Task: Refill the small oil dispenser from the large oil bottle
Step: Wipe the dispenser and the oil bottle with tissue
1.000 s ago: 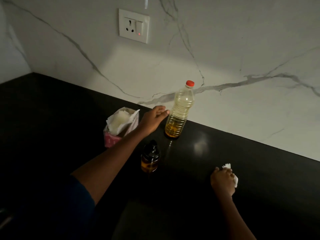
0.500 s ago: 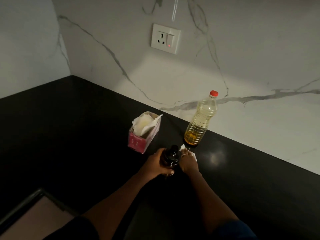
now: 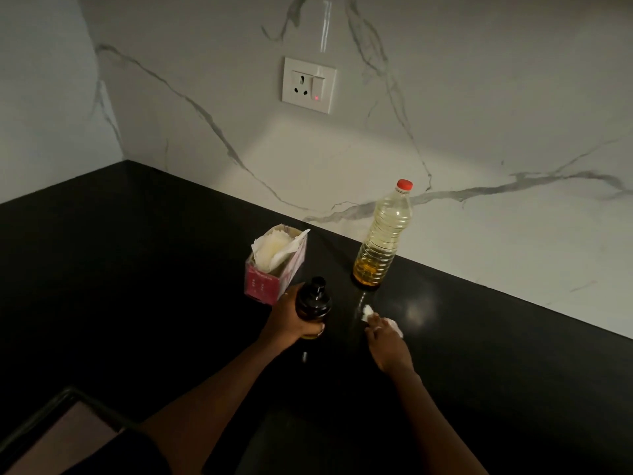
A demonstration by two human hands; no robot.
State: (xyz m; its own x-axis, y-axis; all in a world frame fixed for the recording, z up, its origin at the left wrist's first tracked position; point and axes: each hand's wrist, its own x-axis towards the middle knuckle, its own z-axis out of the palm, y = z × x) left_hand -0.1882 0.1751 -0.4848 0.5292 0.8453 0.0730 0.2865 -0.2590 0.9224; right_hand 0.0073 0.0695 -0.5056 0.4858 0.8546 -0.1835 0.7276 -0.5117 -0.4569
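The small dark oil dispenser (image 3: 313,299) with a black top stands upright on the black counter (image 3: 137,269), and my left hand (image 3: 291,320) is wrapped around its lower body. The large clear oil bottle (image 3: 385,234), red cap on and a little oil at the bottom, stands behind it against the marble wall. My right hand (image 3: 388,344) lies on the counter to the right of the dispenser, fingers closed on a crumpled white tissue (image 3: 368,311) that touches the counter in front of the big bottle.
A pink tissue box (image 3: 270,269) with white tissues sticking out sits just left of the dispenser. A wall socket (image 3: 308,84) is on the marble backsplash above. A dark-framed edge (image 3: 51,416) shows at the lower left.
My left hand left the big bottle's side and took hold of the dispenser. My right hand brought the tissue to the dispenser, then drew away to its right.
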